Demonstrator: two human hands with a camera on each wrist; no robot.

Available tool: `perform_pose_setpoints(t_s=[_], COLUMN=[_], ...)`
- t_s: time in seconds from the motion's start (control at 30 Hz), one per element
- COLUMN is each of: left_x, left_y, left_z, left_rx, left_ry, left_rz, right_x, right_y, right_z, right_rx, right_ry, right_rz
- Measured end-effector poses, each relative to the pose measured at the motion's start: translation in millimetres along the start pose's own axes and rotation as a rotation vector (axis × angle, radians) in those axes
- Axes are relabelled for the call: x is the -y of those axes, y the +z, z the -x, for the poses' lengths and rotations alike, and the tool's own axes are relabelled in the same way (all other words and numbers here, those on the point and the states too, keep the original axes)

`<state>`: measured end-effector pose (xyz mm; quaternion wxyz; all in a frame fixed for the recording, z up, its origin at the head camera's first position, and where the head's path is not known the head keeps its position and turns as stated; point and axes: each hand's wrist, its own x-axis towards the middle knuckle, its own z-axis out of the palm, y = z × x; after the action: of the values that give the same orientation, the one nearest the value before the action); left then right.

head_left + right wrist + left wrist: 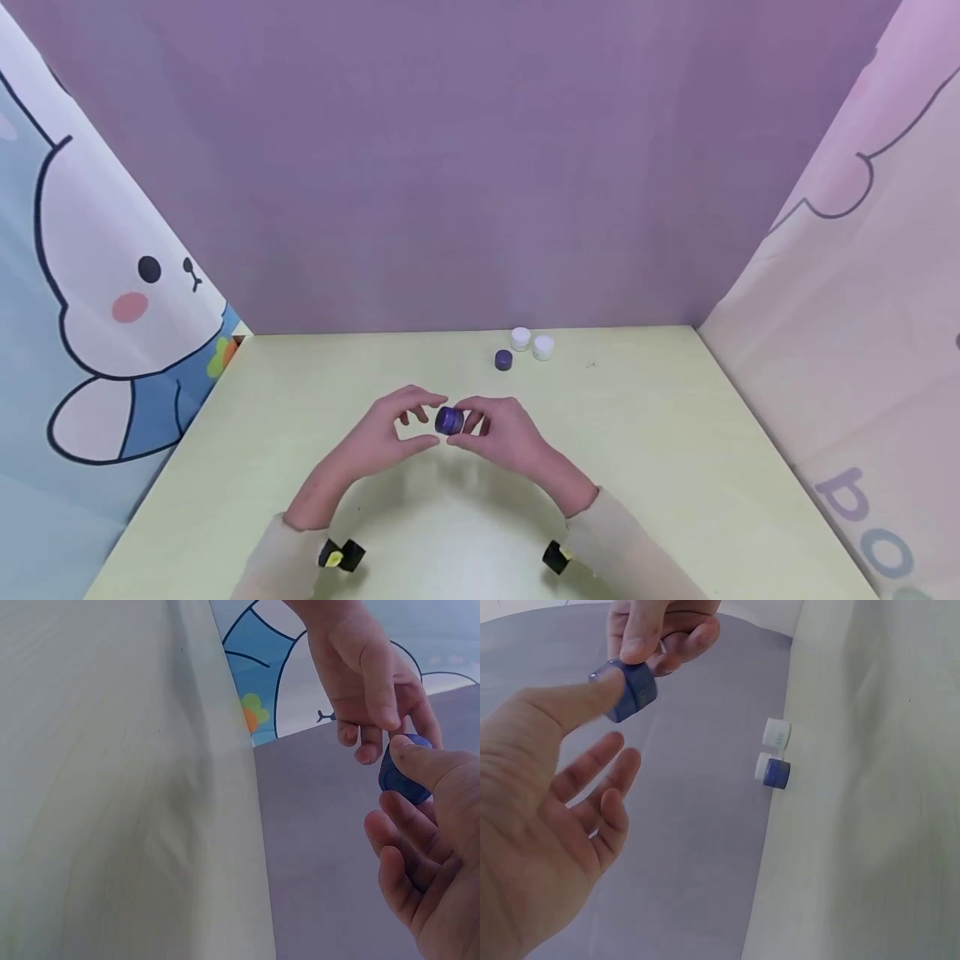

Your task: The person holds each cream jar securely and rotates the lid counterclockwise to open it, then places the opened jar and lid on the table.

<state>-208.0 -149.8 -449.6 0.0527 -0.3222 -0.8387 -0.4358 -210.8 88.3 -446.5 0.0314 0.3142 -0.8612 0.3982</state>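
Note:
A small glossy purple-blue jar (449, 421) is held up over the table, tilted on its side. My right hand (502, 429) pinches it between thumb and fingers; in the right wrist view the thumb lies across the jar (405, 771). On its other side is my left hand (393, 427), fingers and thumb loosely bent and parted around the near end. In the left wrist view the left thumb (585, 701) overlaps the jar (636, 691); whether it touches I cannot tell. A similar purple-blue jar (503, 360) and two white jars (521, 338) (543, 347) stand at the table's back.
The pale wooden table (637, 433) meets a purple backdrop (465, 167) at its far edge. A cloth printed with a cartoon rabbit (135, 333) hangs on the left, and a pale printed cloth (862, 333) on the right. Black devices (342, 556) sit at both wrists.

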Motion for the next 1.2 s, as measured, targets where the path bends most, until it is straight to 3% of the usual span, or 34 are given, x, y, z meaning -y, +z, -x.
perform_pose_setpoints(t_s=[0.17, 0.57, 0.93, 1.2], left_x=[6.2, 11.5, 8.7, 9.6], left_y=[-0.4, 0.5, 7.5, 12.4], left_z=[2.3, 5.4, 7.0, 2.7], left_rx=[0.018, 0.024, -0.108, -0.128], left_ry=[0.07, 0.03, -0.05, -0.024], left_rz=[0.035, 0.032, 0.058, 0.042], right_x=[-1.3, 1.2, 7.1, 4.7], right_y=[5.0, 7.5, 10.2, 6.6], right_z=[0.7, 4.1, 2.4, 5.7], right_rx=[0.021, 0.044, 0.006, -0.047], right_ry=[-0.001, -0.011, -0.043, -0.004], right_rz=[-0.04, -0.06, 0.035, 0.073])
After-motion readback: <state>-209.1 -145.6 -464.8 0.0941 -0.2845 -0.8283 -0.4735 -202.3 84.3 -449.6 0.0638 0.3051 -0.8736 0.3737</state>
